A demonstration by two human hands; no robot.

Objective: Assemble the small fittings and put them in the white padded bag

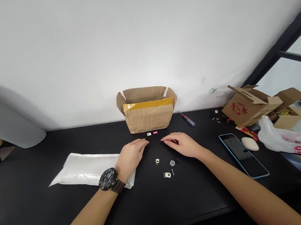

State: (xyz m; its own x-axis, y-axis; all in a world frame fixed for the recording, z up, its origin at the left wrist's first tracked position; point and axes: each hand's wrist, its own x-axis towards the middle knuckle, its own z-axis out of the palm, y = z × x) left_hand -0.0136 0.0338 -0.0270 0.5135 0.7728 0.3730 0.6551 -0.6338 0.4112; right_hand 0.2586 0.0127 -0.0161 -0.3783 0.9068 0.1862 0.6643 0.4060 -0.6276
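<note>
My left hand (pixel 131 155) lies palm down on the black desk (pixel 154 207), holding nothing, with a black wristwatch (pixel 108 179) on its wrist. My right hand (pixel 180 145) faces it, also palm down and empty, with a narrow gap between the fingertips. Just below the gap lie small parts: a white piece (pixel 157 161), a clear round cap (pixel 172 163), a black ring (pixel 178 160) and a white plastic part (pixel 167 174). Beyond the fingertips sit a small white tag (pixel 148 133) and a pink tag (pixel 155 132), in front of an open cardboard box (pixel 148 114).
A white padded envelope (pixel 85 170) lies under my left hand's wrist side. To the right are a screwdriver (pixel 188 118), a phone (pixel 243 155), a white oval object (pixel 249 144), a printed cardboard box (pixel 252 104) and a plastic bag (pixel 294 139). A white wall stands behind.
</note>
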